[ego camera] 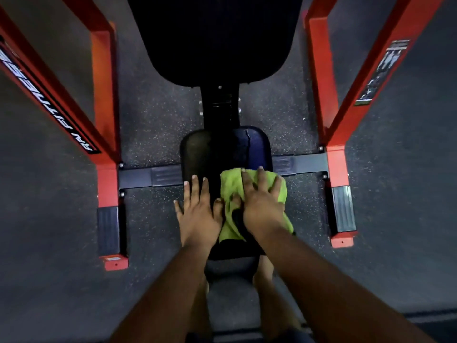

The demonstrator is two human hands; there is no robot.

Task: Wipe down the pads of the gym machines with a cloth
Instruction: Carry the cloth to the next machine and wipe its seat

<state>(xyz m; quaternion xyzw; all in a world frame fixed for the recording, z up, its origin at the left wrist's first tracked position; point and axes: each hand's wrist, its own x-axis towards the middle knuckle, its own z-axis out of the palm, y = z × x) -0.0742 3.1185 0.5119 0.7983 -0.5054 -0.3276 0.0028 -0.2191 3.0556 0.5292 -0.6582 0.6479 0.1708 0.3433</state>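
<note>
A small black seat pad [222, 149] sits below me at the centre of a gym machine, with a crack near its far edge. A green cloth [230, 184] lies on its near right part. My right hand [259, 201] presses flat on the cloth with straight, spread fingers. My left hand [197, 209] rests flat on the bare left part of the pad, fingers straight, its thumb touching the cloth's edge. A larger black back pad [215, 38] lies beyond, joined by a black post [220, 107].
Red frame beams run along the left [103, 100] and right [329, 95] sides. A dark crossbar [299, 163] passes under the seat. Speckled rubber floor [158, 115] surrounds the machine. My legs stand below the seat's near end.
</note>
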